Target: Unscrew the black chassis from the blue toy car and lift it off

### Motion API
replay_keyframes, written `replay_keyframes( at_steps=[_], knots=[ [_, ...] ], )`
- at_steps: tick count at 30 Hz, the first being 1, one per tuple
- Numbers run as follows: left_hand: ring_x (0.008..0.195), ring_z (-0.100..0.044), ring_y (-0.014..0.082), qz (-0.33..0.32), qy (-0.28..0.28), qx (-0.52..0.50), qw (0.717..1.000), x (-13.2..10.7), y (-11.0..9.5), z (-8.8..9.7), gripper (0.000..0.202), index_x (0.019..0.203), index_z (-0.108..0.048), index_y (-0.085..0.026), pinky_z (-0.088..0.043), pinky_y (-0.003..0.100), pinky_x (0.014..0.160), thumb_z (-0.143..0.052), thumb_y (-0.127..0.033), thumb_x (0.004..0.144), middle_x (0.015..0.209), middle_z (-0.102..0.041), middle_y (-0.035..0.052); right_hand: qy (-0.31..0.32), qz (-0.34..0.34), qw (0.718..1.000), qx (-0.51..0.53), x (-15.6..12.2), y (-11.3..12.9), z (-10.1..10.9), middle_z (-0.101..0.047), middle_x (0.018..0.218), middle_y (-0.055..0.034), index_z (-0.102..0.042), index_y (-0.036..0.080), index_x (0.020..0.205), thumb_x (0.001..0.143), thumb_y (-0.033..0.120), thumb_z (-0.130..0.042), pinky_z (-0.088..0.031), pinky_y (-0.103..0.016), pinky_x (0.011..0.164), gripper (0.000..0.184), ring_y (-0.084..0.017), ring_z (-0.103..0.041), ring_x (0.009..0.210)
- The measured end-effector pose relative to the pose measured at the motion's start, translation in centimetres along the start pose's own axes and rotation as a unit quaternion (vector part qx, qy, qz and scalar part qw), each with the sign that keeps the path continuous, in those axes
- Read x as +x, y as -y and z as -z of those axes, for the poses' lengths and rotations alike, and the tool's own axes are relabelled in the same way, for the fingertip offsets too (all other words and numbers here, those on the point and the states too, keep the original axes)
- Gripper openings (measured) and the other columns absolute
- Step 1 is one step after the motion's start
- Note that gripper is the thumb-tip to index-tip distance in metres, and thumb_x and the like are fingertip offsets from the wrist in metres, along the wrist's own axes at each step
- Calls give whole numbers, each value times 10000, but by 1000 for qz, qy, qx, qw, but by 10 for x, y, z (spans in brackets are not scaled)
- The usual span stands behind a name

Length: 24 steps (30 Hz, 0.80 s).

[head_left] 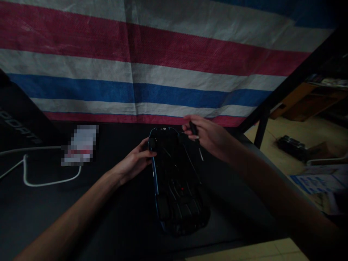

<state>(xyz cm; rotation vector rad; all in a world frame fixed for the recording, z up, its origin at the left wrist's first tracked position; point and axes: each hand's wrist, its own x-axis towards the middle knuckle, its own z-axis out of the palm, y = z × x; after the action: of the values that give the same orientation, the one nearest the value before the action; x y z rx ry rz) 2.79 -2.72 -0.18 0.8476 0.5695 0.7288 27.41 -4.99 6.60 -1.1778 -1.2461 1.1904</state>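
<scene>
A black toy car (178, 183) with a blue edge lies underside up on the dark table (54, 210), its length running away from me. My left hand (136, 161) grips its far left corner, fingers closed around a wheel there. My right hand (206, 134) hovers over the far right corner, closed on a small screwdriver (196, 139) with a dark handle whose thin metal shaft points down toward the car.
A striped red, white and blue tarp (163, 61) hangs behind the table. A white cable (40, 179) and a small white box (81, 144) lie at the left. Right of the table edge are a black frame post (261, 127), yellow floor and a dark object (292, 146).
</scene>
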Motion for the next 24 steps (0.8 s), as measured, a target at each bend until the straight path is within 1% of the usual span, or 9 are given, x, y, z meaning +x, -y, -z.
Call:
replay_keyframes(
  at_steps=[1, 2, 4, 6, 8, 11, 13, 20, 24],
  knots=[
    [1187, -616, 224, 3, 0, 1, 1000, 1, 0, 1, 571, 1309, -605, -256, -437, 350, 1023, -736, -72, 785, 1315, -670, 39, -13, 16, 995, -97, -6, -12, 12, -632, 931, -49, -531, 185, 1127, 933, 318, -458, -468, -280, 659, 247, -147, -603, 772],
    [1169, -625, 218, 3, 0, 3, 1000, 1, 1, 2, 557, 1294, -614, -259, -439, 347, 1021, -737, -70, 785, 1299, -679, 32, -19, 14, 991, -135, -13, -24, 22, -640, 930, -52, -535, 184, 1125, 940, 327, -462, -486, -298, 688, 244, -153, -619, 777],
    [1122, -641, 200, 2, -2, 2, 1000, 2, 1, 3, 522, 1254, -637, -264, -448, 333, 1006, -745, -68, 783, 1260, -695, 20, -20, 6, 982, -186, -25, -49, 34, -643, 859, -34, -552, 188, 1080, 955, 347, -482, -503, -321, 682, 214, -159, -634, 712],
    [1100, -646, 194, 3, -7, 2, 1000, 2, 0, 3, 497, 1229, -653, -265, -455, 328, 992, -750, -69, 783, 1236, -703, 16, -28, 17, 970, -241, -34, -68, 37, -639, 852, -19, -570, 204, 1057, 974, 349, -483, -517, -340, 708, 188, -165, -653, 712],
    [1127, -643, 208, 4, -7, 8, 1000, 2, -2, 3, 489, 1229, -656, -262, -456, 333, 993, -749, -75, 787, 1245, -702, 22, -43, 47, 954, -292, -38, -80, 36, -644, 911, -25, -577, 217, 1065, 972, 316, -501, -527, -370, 781, 155, -180, -667, 776],
    [1149, -646, 219, 4, 0, 18, 1000, 1, -3, 2, 492, 1244, -642, -256, -456, 335, 1003, -751, -86, 796, 1275, -696, 30, -56, 107, 928, -352, -40, -86, 33, -632, 1054, -62, -594, 230, 1059, 951, 236, -519, -499, -421, 942, 132, -221, -649, 975],
    [1133, -657, 214, 5, 2, 21, 1000, 2, -3, 3, 501, 1252, -627, -256, -462, 328, 992, -755, -91, 797, 1276, -696, 31, -54, 137, 914, -378, -39, -86, 33, -616, 1093, -74, -602, 234, 1049, 946, 199, -509, -475, -432, 997, 143, -237, -626, 1054],
    [1106, -660, 201, 6, -10, 16, 1000, 3, -3, 3, 495, 1214, -632, -238, -471, 314, 965, -769, -80, 766, 1266, -698, 33, -38, 174, 887, -425, -36, -92, 40, -630, 1127, -79, -617, 226, 1094, 950, 156, -480, -472, -437, 1033, 211, -239, -619, 1111],
    [1124, -660, 210, 3, -7, 26, 1000, 1, -4, -1, 500, 1240, -625, -246, -472, 319, 966, -750, -79, 785, 1260, -704, 35, -55, 180, 876, -445, -36, -84, 36, -642, 1119, -80, -639, 240, 1089, 944, 154, -490, -463, -491, 1031, 225, -268, -596, 1117]
  ],
)
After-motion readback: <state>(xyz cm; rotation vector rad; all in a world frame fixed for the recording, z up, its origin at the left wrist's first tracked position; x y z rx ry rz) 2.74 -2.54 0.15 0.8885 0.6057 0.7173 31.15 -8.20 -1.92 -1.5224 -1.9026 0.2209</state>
